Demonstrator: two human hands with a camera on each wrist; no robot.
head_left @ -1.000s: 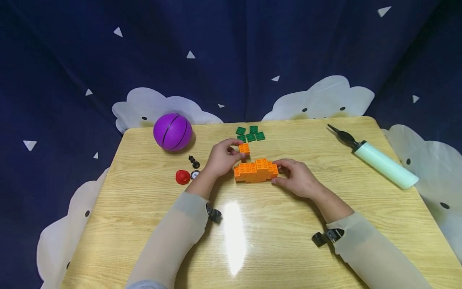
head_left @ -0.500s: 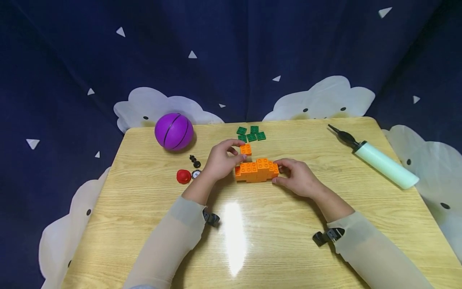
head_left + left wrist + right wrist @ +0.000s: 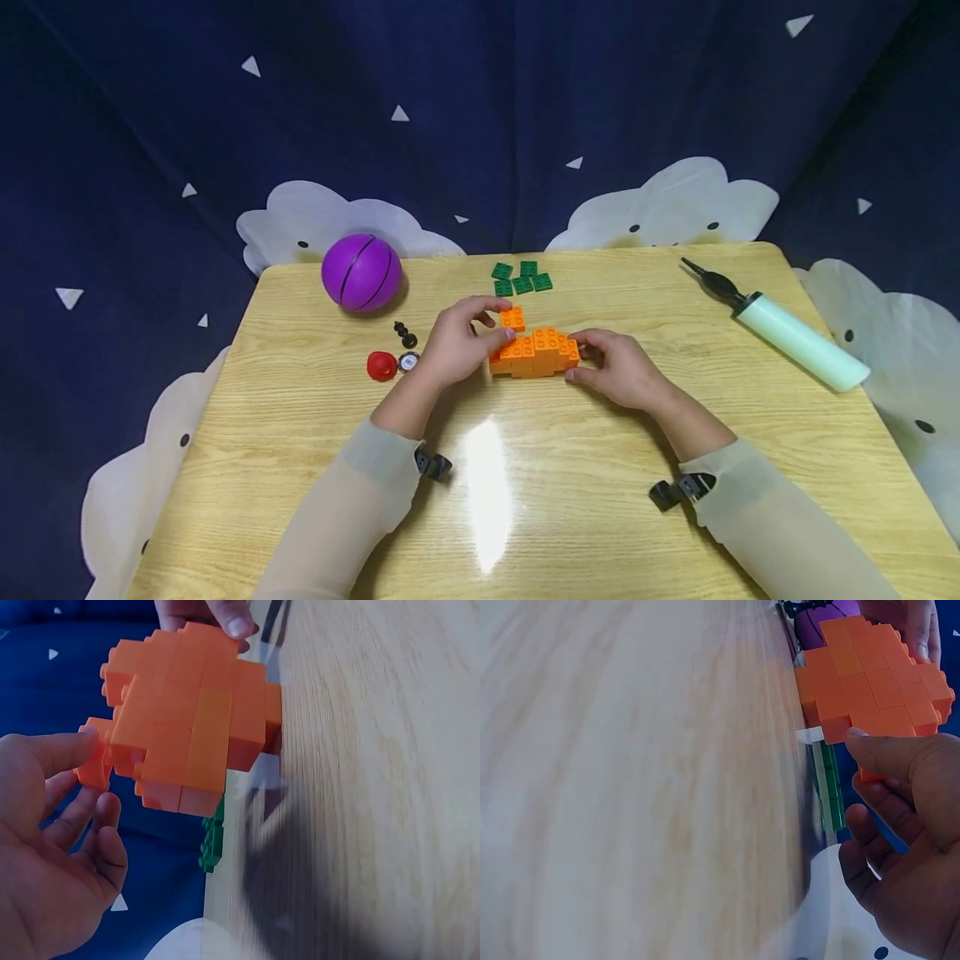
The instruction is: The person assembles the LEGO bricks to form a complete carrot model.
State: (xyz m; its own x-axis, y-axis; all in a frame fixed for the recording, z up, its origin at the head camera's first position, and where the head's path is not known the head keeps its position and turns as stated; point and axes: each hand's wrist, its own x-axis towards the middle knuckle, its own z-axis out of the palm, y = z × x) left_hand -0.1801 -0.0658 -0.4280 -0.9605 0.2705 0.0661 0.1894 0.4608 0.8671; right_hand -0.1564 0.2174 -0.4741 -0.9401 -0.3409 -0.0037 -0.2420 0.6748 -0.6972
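Observation:
A stepped build of joined orange toy bricks [image 3: 536,357] stands on the table in the middle of the head view. My left hand [image 3: 461,342] pinches a small studded orange brick [image 3: 513,317] between thumb and fingers, close over the left part of the build. In the left wrist view this brick [image 3: 94,761] sits right against the build's studded side. At the other end, my right hand [image 3: 622,369] holds the build between thumb and fingers. Its thumb lies on the lower edge of the build [image 3: 877,682] in the right wrist view.
Several flat green bricks [image 3: 522,284] lie behind the build. To the left are a purple ball [image 3: 362,273], a small black piece [image 3: 406,336], a red cap-shaped item [image 3: 382,366] and a round disc [image 3: 408,361]. A pale green pump [image 3: 801,340] lies at the right.
My left hand has shifted slightly right and nearer, bringing the small orange brick closer to the build. The right hand stays at the build's right end.

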